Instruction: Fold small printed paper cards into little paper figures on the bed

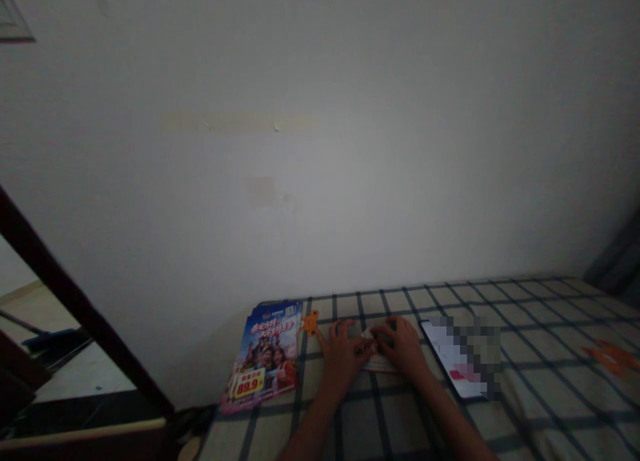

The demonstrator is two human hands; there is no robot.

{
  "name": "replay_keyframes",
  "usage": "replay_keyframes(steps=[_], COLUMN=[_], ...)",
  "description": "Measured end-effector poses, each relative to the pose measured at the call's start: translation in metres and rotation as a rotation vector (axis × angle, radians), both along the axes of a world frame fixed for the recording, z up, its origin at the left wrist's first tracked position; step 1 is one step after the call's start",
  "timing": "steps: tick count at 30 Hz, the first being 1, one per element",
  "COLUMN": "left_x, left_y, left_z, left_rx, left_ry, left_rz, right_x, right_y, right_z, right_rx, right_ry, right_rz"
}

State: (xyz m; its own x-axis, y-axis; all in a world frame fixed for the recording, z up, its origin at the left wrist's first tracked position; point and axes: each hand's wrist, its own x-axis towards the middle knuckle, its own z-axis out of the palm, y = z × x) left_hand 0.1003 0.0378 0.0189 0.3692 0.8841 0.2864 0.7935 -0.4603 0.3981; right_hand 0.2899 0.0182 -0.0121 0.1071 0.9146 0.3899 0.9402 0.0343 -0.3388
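My left hand [344,349] and my right hand [401,345] come together over a small piece of printed paper [379,364] on the checked cloth. The paper is pale with reddish print along its near edge. Fingers of both hands are bent and pinch at its upper part, and the fingertips nearly meet. Much of the paper is hidden under the hands, so its exact shape cannot be made out. Left of my left hand lies a stack of colourful flyers [270,354], the top one marked 89.9. Right of my right hand lies a phone [453,361], its screen lit and partly blurred out.
A blue-and-white checked cloth [400,421] covers the surface, with orange cartoon figures [310,323] on it. Behind it stands a pale wall [350,148]. A dark slanted frame [80,301] is at the left, and dark fabric [617,254] at the far right.
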Motion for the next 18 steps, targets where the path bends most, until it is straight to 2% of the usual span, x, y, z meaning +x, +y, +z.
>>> replay_keyframes(steps=[18], left_x=[-0.0016], left_y=[0.0004], left_z=[0.0057], left_rx=[-0.05], left_ry=[0.054], left_rz=[-0.002], right_x=[-0.0037], right_y=[-0.004], right_z=[0.0096], right_rx=[-0.073], right_ry=[-0.083], right_rz=[-0.053])
